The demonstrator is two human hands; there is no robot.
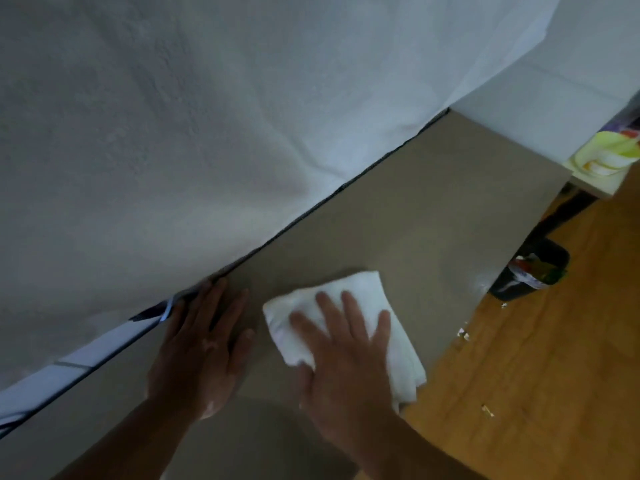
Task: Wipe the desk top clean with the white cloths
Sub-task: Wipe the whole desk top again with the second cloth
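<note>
Pressing down on a folded white cloth [363, 282], the right hand [343, 368] lies flat with its fingers straight and spread and its palm covering the near half of the fabric. The thumb points left across the cloth's left side; nothing is pinched or gripped. The cloth sits on the grey-brown counter [415, 209] close to its right edge, with its near right corner reaching that edge and seeming to lie just over it. The left hand [197, 348] rests bare on the counter just left of the cloth and apart from it. Its palm is down, its fingers are straight and held close together, and its thumb is angled out toward the cloth. Its fingertips reach the counter's back edge, where a thin dark gap runs along the foot of a rough white wall [173, 133]. Both forearms come in from the bottom of the view. Past the counter's right edge is a wooden floor [554, 358] with a few small pale scraps [464, 334] scattered on it. A dark bin [533, 271] holding mixed rubbish stands on the floor near that edge. Beyond the counter's far right corner sits a yellow-green object [609, 150], too blurred to make out.
</note>
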